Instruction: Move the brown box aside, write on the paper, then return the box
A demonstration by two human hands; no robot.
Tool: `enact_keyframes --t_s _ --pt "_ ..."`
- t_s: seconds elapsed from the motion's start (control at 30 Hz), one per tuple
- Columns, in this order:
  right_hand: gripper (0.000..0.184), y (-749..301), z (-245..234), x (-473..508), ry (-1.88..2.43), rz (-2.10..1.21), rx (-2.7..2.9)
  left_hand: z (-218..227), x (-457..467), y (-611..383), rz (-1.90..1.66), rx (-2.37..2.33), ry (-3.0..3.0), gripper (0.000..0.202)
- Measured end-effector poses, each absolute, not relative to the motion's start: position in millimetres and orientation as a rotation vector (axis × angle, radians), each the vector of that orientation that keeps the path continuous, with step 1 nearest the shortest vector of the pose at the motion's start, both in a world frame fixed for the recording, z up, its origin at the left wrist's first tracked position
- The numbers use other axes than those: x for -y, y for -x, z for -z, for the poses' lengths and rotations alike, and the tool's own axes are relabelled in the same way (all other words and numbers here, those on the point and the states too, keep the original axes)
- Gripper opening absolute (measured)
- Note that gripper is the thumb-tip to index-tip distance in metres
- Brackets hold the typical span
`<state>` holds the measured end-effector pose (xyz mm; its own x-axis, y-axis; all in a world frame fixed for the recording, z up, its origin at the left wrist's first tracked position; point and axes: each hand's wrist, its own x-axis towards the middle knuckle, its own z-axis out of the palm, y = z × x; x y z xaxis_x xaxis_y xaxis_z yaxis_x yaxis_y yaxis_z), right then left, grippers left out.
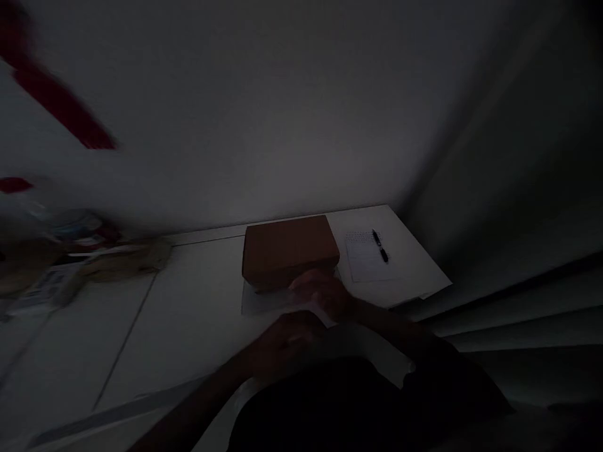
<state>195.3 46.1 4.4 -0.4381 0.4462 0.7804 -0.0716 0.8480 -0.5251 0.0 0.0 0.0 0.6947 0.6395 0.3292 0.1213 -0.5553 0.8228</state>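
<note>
dim head view of a white table (188, 314) set against a pale wall. we see the left hand (282, 348) near the table's front edge, resting on a white sheet (358, 345) that lies partly under the forearm; its fingers look curled loosely downward, though the darkness keeps us from telling whether they pinch the paper. the right hand (325, 295) lies just beyond it, touching the near edge of a brown cardboard box (288, 250) and the top of the same sheet; its fingers appear spread flat and slightly apart, blurred, and we cannot tell if they grip anything. the box sits closed toward the back edge of the table, on a second pale sheet (257, 302) that shows at its front left corner. to the right of the box, near the back right corner, we note a printed paper (365, 260) with a black pen (380, 246) lying across its upper right part. along the left edge we make out a blurred clutter of packets and papers (70, 257), too smeared to name. red blurred shapes (61, 103) cross the wall at upper left.
</note>
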Motion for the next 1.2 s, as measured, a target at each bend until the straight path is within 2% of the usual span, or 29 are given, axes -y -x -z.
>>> enact_keyframes --t_s 0.07,0.2,0.37,0.5,0.63,0.8,1.2 --pt "0.049 -207 -7 -55 0.540 -0.411 1.827 -3 -8 13 -0.981 -0.594 -2.145 0.036" --pt "0.063 -228 10 -85 0.878 -0.162 1.533 13 -31 40 -1.678 -0.931 -2.165 0.032" --pt "0.057 -239 44 -118 0.896 -0.281 1.373 38 -63 58 -2.036 -1.212 -1.924 0.031" --pt "0.073 -240 58 -120 0.962 -0.435 1.462 47 -74 62 -2.220 -1.093 -1.776 0.034" --pt "0.083 -237 58 -113 1.040 -0.468 1.604 56 -75 64 -1.998 -1.142 -1.757 0.048" --pt "0.081 -232 55 -106 1.087 -0.449 1.685 66 -76 66 -1.715 -1.201 -1.775 0.061" --pt "0.078 -237 61 -105 1.229 -0.388 1.691 63 -74 65 -1.475 -1.362 -1.812 0.070"
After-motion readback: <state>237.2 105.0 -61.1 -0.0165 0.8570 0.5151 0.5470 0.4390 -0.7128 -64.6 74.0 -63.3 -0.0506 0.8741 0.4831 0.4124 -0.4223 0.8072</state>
